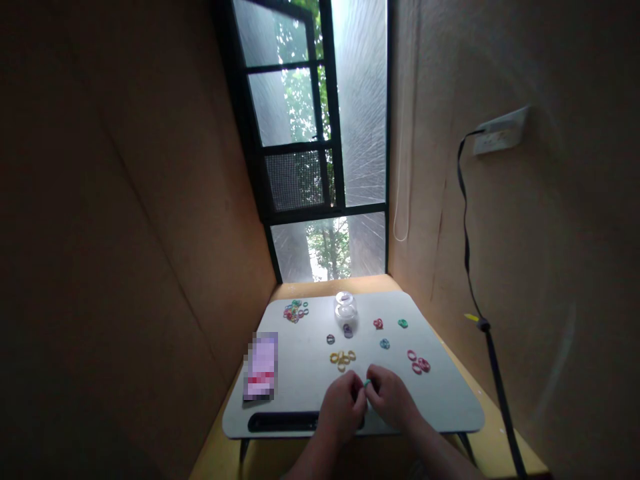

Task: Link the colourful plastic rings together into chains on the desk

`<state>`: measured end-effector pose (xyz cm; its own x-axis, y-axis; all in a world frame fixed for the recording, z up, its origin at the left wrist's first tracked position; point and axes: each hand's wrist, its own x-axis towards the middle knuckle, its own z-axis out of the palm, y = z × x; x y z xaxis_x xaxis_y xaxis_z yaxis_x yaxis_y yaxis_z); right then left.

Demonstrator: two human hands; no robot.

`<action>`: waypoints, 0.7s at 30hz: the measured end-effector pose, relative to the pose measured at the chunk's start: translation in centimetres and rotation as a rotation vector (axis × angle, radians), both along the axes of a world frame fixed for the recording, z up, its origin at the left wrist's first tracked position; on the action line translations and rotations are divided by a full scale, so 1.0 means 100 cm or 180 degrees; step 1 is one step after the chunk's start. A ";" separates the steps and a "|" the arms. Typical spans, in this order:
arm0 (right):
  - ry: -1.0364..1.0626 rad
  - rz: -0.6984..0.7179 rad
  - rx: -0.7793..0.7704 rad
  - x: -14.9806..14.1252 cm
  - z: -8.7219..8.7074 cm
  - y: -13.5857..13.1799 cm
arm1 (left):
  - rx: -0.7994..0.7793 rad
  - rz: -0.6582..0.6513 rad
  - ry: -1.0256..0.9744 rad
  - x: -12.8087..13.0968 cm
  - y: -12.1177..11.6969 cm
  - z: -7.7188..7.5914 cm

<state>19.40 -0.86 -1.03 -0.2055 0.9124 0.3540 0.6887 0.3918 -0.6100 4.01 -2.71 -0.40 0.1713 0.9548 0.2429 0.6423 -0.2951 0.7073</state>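
My left hand [343,407] and my right hand [390,397] meet over the front middle of the white table [300,387], fingers closed in a pinch. Between their fingertips is a small green hair tie [367,383], mostly covered by the fingers. Just beyond my hands lies a group of yellow hair ties [343,359]. Purple-grey ones [331,339] sit behind those. Farther right are small groups of blue [385,344], red [379,324], green [403,323] and pink hair ties [423,365].
A mixed heap of coloured hair ties [296,311] lies at the back left. A clear plastic jar [345,310] stands at the back middle. On the left rests a blurred pink-purple packet [262,367]. A black slot [283,421] runs along the front edge. A black cord [493,373] hangs at right.
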 end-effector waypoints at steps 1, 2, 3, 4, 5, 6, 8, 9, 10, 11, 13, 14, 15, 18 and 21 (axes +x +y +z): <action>-0.0007 -0.0002 0.0005 0.000 0.000 0.000 | 0.0009 0.0003 -0.0004 0.000 0.000 0.000; -0.0012 -0.0002 0.0011 0.000 -0.001 0.001 | 0.0014 0.0004 -0.0007 0.000 0.000 0.000; -0.0017 0.0001 0.0013 0.001 -0.001 0.001 | 0.0015 0.0004 -0.0009 0.000 -0.001 0.000; -0.0020 0.0007 0.0008 0.001 -0.001 0.001 | 0.0017 0.0009 -0.0009 0.001 -0.001 0.000; -0.0025 0.0008 0.0004 0.001 0.000 0.001 | 0.0016 0.0010 -0.0009 0.001 -0.001 0.000; -0.0031 0.0005 0.0001 0.001 0.000 0.001 | 0.0014 0.0007 -0.0012 0.001 -0.001 0.001; -0.0045 -0.0001 -0.0005 0.001 0.001 0.000 | 0.0006 -0.0005 -0.0025 0.001 -0.001 0.002; -0.0048 -0.0004 -0.0005 0.000 0.001 0.000 | 0.0002 -0.0009 -0.0033 0.000 0.000 0.002; -0.0049 -0.0005 -0.0004 0.000 0.002 -0.001 | -0.0001 -0.0012 -0.0038 0.000 0.000 0.002; -0.0049 -0.0008 -0.0003 0.000 0.002 -0.001 | 0.0001 -0.0011 -0.0039 0.000 0.000 0.003; -0.0054 -0.0007 -0.0005 0.000 0.003 -0.001 | -0.0005 -0.0005 -0.0041 0.000 0.000 0.003; -0.0056 -0.0007 -0.0006 0.000 0.003 -0.001 | -0.0012 -0.0004 -0.0044 0.000 0.000 0.003; -0.0055 -0.0003 -0.0008 0.000 0.003 -0.001 | -0.0024 -0.0007 -0.0050 0.000 0.000 0.003; -0.0042 0.0008 -0.0005 0.000 0.002 0.000 | -0.0061 -0.0016 -0.0068 0.000 -0.001 0.003; -0.0062 -0.0011 0.0016 0.001 0.000 0.000 | -0.0046 -0.0011 -0.0048 0.000 -0.001 0.003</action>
